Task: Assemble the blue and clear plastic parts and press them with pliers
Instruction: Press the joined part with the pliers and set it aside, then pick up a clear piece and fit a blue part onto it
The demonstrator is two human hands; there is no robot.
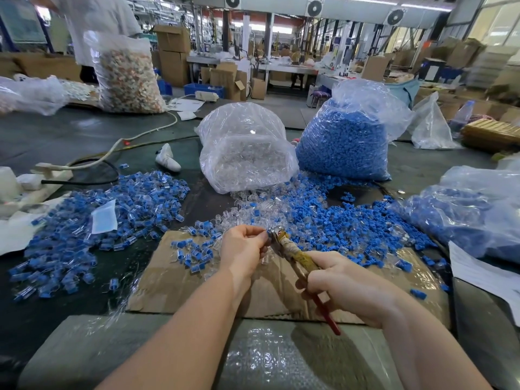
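worktop (70,130) | blue-parts bag (346,142) right of clear-parts bag (244,153) | assembled pile (92,220) left | cardboard (180,280) | right hand (343,282) fingers curled round pliers (292,254) handles | left hand (243,249) fingers pinching part at pliers tip, part too small to identify

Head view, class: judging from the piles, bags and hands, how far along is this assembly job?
Done: a large pile of assembled blue-and-clear pieces lies at left. In hand: the left hand holds a piece at the pliers, which the right hand grips. Left: loose blue parts, and the clear-parts bag and blue-parts bag remain well filled, so much work remains.
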